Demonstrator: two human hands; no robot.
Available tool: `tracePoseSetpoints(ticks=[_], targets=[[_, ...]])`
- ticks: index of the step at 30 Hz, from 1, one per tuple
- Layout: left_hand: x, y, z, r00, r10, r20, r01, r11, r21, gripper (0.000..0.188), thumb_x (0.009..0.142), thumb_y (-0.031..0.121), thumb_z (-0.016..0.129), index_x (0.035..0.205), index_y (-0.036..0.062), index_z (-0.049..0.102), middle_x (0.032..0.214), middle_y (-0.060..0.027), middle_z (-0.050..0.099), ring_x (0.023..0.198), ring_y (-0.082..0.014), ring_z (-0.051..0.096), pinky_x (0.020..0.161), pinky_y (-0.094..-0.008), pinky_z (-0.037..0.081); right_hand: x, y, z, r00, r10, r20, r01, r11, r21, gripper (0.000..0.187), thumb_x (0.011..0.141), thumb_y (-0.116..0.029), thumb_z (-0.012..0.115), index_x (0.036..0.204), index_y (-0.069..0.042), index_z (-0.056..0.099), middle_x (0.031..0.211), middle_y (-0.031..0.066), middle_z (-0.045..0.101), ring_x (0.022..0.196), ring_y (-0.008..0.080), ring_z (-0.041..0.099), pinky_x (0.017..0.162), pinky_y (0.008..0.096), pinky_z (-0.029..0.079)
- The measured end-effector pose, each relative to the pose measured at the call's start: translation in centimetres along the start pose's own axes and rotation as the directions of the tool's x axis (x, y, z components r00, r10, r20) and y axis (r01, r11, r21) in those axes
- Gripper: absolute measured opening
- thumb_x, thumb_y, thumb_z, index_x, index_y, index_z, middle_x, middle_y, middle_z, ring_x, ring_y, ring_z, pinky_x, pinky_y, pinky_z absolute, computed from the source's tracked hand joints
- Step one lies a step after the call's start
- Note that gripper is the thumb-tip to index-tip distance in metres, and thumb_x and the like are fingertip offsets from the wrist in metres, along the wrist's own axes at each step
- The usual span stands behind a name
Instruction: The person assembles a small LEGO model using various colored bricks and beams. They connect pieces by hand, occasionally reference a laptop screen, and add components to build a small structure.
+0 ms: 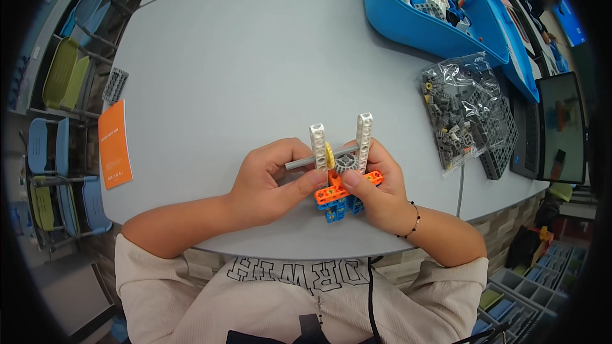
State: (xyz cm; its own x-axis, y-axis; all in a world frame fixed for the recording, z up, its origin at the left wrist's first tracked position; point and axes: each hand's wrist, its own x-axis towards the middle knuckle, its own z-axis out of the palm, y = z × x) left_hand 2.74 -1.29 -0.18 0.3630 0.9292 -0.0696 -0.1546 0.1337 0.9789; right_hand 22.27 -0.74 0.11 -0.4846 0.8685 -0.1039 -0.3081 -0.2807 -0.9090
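Between my two hands, over the table's near edge, is a building-brick model (330,193) with an orange beam across blue pieces. Two white perforated beams stand up from it, the left one (317,146) and the right one (364,137). A grey axle (299,163) runs across between them and sticks out to the left. On it sits a yellow gear (329,155), and beside that a grey gear (346,164). My left hand (284,175) is closed around the left white beam and the model's left side. My right hand (379,185) grips the right side, thumb near the grey gear.
A blue bin (408,28) of loose parts stands at the far right. Nearer lie a clear bag (452,114) of small grey parts and a laptop (558,130). An orange booklet (115,146) and a grey perforated piece (115,85) rest at the left edge.
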Motion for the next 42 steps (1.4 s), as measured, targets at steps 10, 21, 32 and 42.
tracePoseSetpoints(ticks=[10,21,32,42], targets=[[-0.5,0.7,0.1,0.999,0.052,0.005,-0.052,0.994,0.098,0.021,0.085,0.015,0.066,0.098,-0.001,0.061,0.091,-0.0072,0.061,0.086,-0.0129,0.059,0.076,-0.0265,0.047,0.1,0.1,0.2,0.998,-0.061,-0.014,0.06,0.996,-0.063,0.026,0.09,-0.01,0.058,0.111,-0.001,0.044,0.099,0.006,0.06,0.088,0.0072,0.057,0.076,0.0228,0.048],[-0.6,1.2,0.3,0.977,0.154,0.144,-0.205,0.852,0.481,0.035,0.083,0.021,0.067,0.107,-0.0035,0.06,0.095,-0.0156,0.066,0.082,-0.0242,0.065,0.073,-0.0301,0.05,0.0,0.3,0.4,0.974,-0.217,-0.062,0.196,0.949,-0.245,0.026,0.087,-0.012,0.063,0.104,-0.002,0.045,0.093,0.0049,0.06,0.08,0.0057,0.056,0.067,0.0214,0.047],[-1.0,2.3,1.1,0.981,0.064,0.183,-0.157,0.816,0.556,0.032,0.094,0.025,0.049,0.104,-0.0046,0.056,0.081,-0.015,0.059,0.071,-0.0266,0.058,0.065,-0.0331,0.046,0.1,0.9,0.5,0.955,-0.284,-0.085,0.242,0.912,-0.332,0.03,0.085,-0.017,0.066,0.101,-0.003,0.045,0.082,0.0046,0.058,0.07,0.0065,0.053,0.059,0.0225,0.044],[-0.9,2.2,1.2,0.979,0.077,0.191,-0.172,0.817,0.551,0.035,0.097,0.026,0.043,0.107,-0.0046,0.054,0.085,-0.0153,0.059,0.074,-0.0271,0.057,0.068,-0.0345,0.046,0.3,0.9,0.5,0.96,-0.268,-0.081,0.23,0.919,-0.321,0.029,0.086,-0.018,0.065,0.1,-0.003,0.045,0.082,0.0048,0.057,0.071,0.0071,0.053,0.06,0.0231,0.044]])
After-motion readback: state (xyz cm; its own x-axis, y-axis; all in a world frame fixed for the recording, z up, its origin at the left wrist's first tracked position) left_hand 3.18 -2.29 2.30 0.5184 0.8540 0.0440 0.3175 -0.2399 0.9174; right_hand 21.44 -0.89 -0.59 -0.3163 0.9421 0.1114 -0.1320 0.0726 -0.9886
